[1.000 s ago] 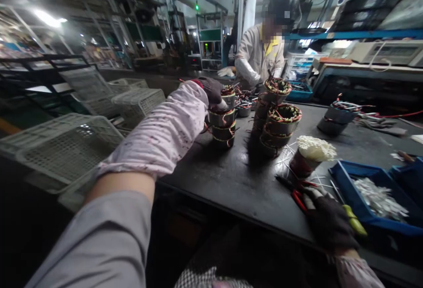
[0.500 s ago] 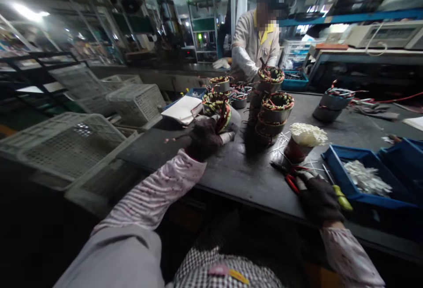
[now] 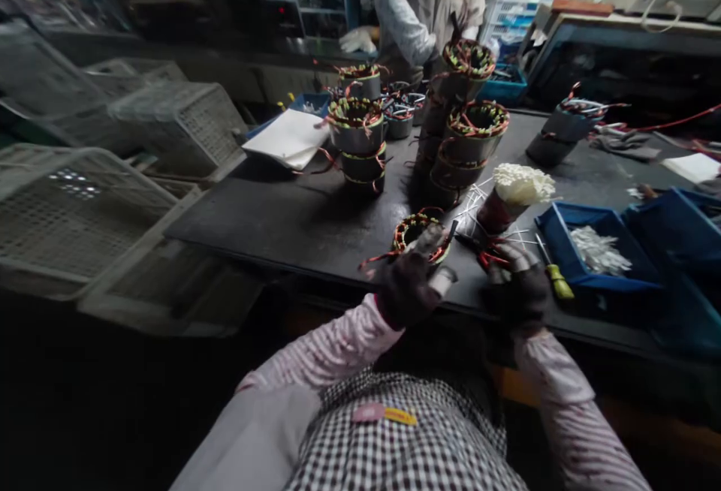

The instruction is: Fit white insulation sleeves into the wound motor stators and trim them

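My left hand [image 3: 414, 277], in a dark glove with pale finger coverings, grips a wire-wound motor stator [image 3: 402, 236] at the table's front edge. Its fingers lie over the near rim, and copper-coloured leads stick out to the left. My right hand [image 3: 521, 284], gloved alike and blurred, is closed around red-handled pliers [image 3: 493, 257] lying on the table. Just beyond them stands a cup of white strips [image 3: 521, 185], with loose white strips [image 3: 472, 206] scattered beside it. A yellow-handled screwdriver [image 3: 559, 281] lies right of my right hand.
Stacked stators [image 3: 360, 138] and another stack [image 3: 473, 142] stand mid-table; a single stator [image 3: 563, 131] is farther right. Blue bins [image 3: 597, 281] line the right side. White paper [image 3: 287, 138] lies left, near plastic crates [image 3: 129, 251]. A co-worker [image 3: 405, 18] stands opposite.
My left hand has brought the stator from beside the left stack rightward and nearer to me. My right hand stays at the pliers. The view has tilted down.
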`<state>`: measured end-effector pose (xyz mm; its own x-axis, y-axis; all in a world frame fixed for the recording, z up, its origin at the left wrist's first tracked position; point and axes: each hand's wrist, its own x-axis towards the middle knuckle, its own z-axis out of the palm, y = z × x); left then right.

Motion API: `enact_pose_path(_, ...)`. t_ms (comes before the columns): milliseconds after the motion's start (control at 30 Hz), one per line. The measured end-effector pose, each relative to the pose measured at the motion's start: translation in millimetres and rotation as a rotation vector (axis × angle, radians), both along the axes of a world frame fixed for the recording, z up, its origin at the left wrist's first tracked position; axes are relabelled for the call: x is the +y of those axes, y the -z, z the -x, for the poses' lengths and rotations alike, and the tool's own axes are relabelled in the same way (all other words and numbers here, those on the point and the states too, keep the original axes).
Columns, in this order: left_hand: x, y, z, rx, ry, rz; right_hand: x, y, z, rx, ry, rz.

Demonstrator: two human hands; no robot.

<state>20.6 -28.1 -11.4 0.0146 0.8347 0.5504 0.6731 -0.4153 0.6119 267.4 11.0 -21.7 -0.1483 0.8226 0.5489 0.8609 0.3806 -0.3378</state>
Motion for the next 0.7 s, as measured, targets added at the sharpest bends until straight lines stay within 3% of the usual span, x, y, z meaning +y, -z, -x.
enact_pose_path(100,-1,12.8,32,-0.119,-0.017,-0.175,-30,1.2,52,0.056,-0.227,-0.075)
enact_pose_path(167,13,16.8,57,0.039,-0.015,-0.146,-38,-2.6,85,-0.003,-0.368,-0.107)
enact_pose_path(267,42,4.8,83,0.285,0.175,-0.017,-25,-14.2,109,0.105,-0.478,-0.064)
enact_pose_path(367,64,-27.8,84,0.43,0.273,0.16,3,-24.8,97,0.69,-0.272,0.103)
enact_pose_path(467,72,-64.1,70,0.534,0.475,0.359,19,-31.7,65,1.226,-0.122,0.36)
enact_pose_path(533,74,-81.4,58,0.644,0.567,0.464,25,-35.4,42,1.311,-0.117,0.454)
enact_pose_path(567,76,-87.3,52,0.709,0.561,0.521,29,-37.3,30,1.302,-0.085,0.431)
enact_pose_path(700,91,-99.1,31,0.875,0.448,0.724,67,-45.4,-11,1.215,0.178,0.157)
